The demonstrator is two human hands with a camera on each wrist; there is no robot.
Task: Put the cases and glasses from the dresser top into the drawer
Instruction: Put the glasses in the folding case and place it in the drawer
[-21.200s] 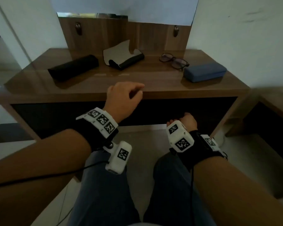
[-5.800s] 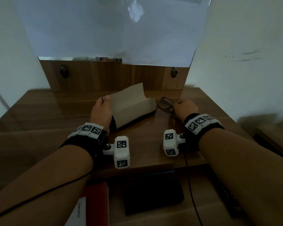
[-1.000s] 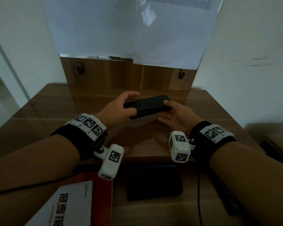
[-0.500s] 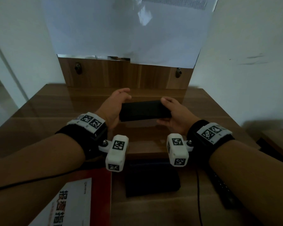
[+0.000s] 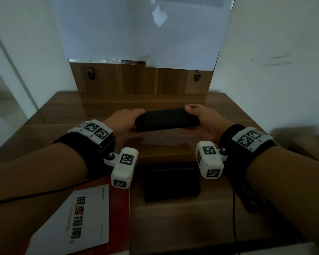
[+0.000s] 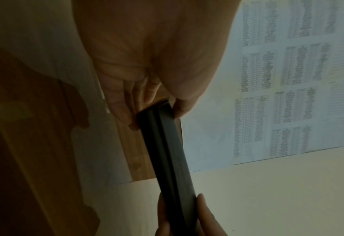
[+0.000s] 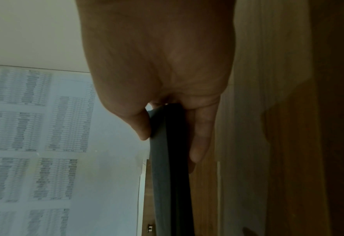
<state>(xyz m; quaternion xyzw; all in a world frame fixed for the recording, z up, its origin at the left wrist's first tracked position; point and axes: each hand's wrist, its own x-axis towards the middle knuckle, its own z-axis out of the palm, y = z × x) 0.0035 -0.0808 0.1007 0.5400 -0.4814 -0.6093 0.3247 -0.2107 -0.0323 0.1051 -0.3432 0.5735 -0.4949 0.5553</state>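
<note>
A closed black glasses case hangs level a little above the dresser top. My left hand grips its left end, thumb on top and fingers beneath, and my right hand grips its right end the same way. The left wrist view shows the case pinched between thumb and fingers, with my right hand's fingers at its far end. In the right wrist view the case runs away from my palm, thumb on one side, fingers on the other. The drawer stands pulled out below, holding a dark case.
In the drawer a red and white booklet lies at the left and a black remote-like object at the right. A wooden back panel with two knobs rises behind the dresser top, with white paper above it.
Both hands have drawn the black case slightly nearer and levelled it; a second ago it was tilted, with my left hand higher on it. The glasses and open case seen earlier are out of sight.
</note>
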